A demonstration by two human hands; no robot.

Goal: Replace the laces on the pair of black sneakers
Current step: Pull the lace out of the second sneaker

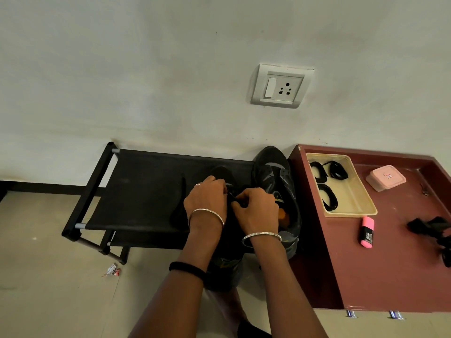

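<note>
Rack (146, 191) with sneakers (273, 172), against pale wall (146, 69)

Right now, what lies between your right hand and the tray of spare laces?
In the head view, the second black sneaker lies between the right hand and the tray.

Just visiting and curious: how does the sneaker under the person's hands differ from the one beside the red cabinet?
The left sneaker is mostly hidden, only its dark toe showing; the right sneaker lies in plain view, with grey panels and orange inside. The left hand and right hand pinch at the left sneaker's lacing; neither works on the right sneaker. Both are black, on the black rack, toes toward the wall.
</note>
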